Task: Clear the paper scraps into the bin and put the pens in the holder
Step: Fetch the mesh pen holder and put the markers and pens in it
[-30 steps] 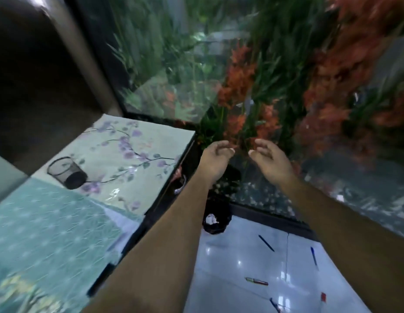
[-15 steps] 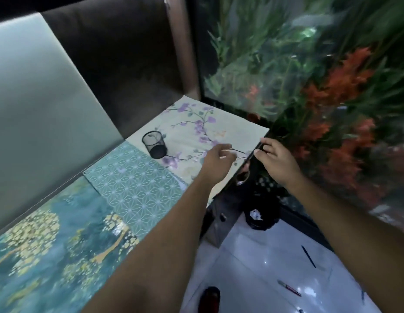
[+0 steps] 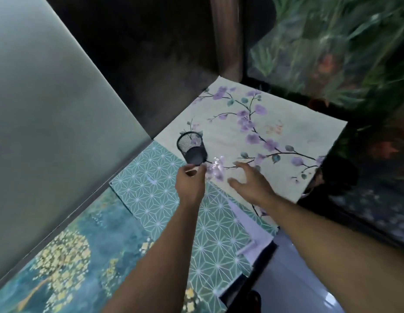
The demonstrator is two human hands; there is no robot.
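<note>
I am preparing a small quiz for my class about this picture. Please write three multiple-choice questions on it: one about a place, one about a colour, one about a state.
1. Where does the mesh pen holder stand?
A. on the floral sheet
B. on the floor
C. on the gold-tree sheet

2. What colour are the flowers on the floral sheet?
A. red
B. purple
C. yellow

3. How is the right hand?
A. closed in a fist
B. holding the holder
C. open, fingers spread

Answers: 1 A, the holder stands at that sheet's near corner. 2 B, the blossoms on the branch are purple. 3 C, the fingers are spread above the sheet, holding nothing.
</note>
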